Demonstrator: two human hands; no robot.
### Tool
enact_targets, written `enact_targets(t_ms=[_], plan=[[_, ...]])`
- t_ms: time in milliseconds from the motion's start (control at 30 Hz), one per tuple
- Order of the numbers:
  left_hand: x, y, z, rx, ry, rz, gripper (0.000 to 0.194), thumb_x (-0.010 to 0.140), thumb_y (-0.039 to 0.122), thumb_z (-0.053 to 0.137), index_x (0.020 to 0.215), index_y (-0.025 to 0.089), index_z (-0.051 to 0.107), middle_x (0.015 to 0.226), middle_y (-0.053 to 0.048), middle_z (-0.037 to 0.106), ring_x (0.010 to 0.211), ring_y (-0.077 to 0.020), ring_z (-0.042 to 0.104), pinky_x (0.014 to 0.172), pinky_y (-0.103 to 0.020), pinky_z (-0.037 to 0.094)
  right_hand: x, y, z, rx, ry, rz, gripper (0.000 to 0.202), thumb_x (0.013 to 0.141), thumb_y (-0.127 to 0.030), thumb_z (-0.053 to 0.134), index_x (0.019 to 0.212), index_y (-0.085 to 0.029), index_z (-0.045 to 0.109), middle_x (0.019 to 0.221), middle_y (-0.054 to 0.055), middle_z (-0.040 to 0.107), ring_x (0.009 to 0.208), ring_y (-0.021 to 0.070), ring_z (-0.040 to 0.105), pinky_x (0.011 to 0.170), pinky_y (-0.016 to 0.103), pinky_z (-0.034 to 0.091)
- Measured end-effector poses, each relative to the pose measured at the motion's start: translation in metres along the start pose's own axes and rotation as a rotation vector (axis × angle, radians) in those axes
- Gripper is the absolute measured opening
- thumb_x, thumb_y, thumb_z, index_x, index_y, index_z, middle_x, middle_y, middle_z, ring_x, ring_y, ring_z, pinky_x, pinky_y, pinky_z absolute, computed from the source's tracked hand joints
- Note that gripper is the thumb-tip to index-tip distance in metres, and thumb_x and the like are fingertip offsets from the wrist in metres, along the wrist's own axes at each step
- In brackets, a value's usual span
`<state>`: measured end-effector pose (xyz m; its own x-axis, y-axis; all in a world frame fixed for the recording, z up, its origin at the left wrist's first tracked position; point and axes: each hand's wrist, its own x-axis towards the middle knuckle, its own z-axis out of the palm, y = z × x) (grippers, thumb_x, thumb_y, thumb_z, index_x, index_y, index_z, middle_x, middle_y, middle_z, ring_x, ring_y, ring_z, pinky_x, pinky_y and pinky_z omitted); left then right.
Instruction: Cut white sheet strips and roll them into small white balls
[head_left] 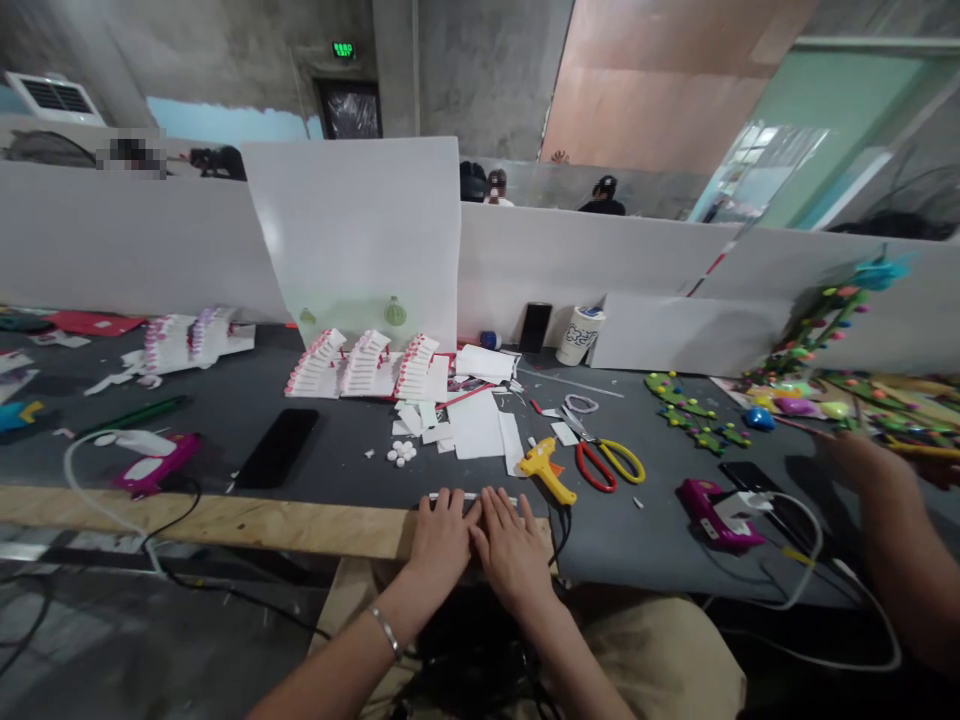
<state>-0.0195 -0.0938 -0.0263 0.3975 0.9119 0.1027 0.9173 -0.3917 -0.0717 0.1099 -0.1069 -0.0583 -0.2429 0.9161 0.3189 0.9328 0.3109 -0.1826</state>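
Note:
Both my hands lie side by side at the front edge of the table, palms down, thumbs close together. My left hand [442, 530] has its fingers stretched out over a thin white strip [466, 496], which looks like paper. Beside it, my right hand [516, 555] lies flat with fingers extended on the same strip. Most of the strip is hidden under the fingers. Just right of my right hand is a yellow glue gun [547, 470]. Scissors [609, 462] with red and yellow handles lie beyond it. White paper pieces [478, 425] and small white balls [401, 453] are in front.
Fan-shaped white pieces with red tips [367, 365] stand before a white board [360, 230]. A black phone [277, 448] and magenta power strip [157, 465] lie left. At right, another person's arm [892, 510] reaches over colourful decorations [697, 412] near another magenta power strip [720, 515].

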Motion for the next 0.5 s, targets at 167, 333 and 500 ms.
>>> enact_targets(t_ms=[167, 333, 500], plan=[[-0.004, -0.003, -0.003, -0.046, -0.023, -0.017, 0.044, 0.090, 0.034, 0.055, 0.134, 0.030, 0.051, 0.112, -0.012, 0.061, 0.102, -0.0290, 0.052, 0.084, -0.045, 0.040, -0.008, 0.001, 0.002, 0.016, -0.042, 0.043, 0.054, 0.100, -0.044, 0.033, 0.139, -0.010, 0.049, 0.144, 0.013, 0.048, 0.136, 0.0275, 0.041, 0.116, 0.050, 0.009], [-0.014, -0.006, -0.002, -0.098, 0.022, -0.107, 0.047, 0.090, 0.041, 0.054, 0.132, 0.020, 0.053, 0.120, -0.012, 0.061, 0.106, -0.0272, 0.052, 0.088, -0.045, 0.039, -0.015, 0.003, 0.006, -0.043, -0.025, -0.004, 0.060, 0.099, -0.048, 0.031, 0.140, -0.007, 0.047, 0.145, 0.016, 0.045, 0.137, 0.0311, 0.039, 0.115, 0.054, 0.011], [-0.030, -0.021, -0.003, -0.041, 0.067, -0.214, 0.049, 0.090, 0.047, 0.052, 0.129, 0.016, 0.056, 0.114, -0.013, 0.063, 0.107, -0.0284, 0.054, 0.090, -0.047, 0.040, -0.019, 0.007, 0.011, -0.083, -0.004, -0.050, 0.060, 0.099, -0.046, 0.031, 0.140, -0.004, 0.046, 0.144, 0.018, 0.047, 0.136, 0.0326, 0.040, 0.114, 0.055, 0.012]])
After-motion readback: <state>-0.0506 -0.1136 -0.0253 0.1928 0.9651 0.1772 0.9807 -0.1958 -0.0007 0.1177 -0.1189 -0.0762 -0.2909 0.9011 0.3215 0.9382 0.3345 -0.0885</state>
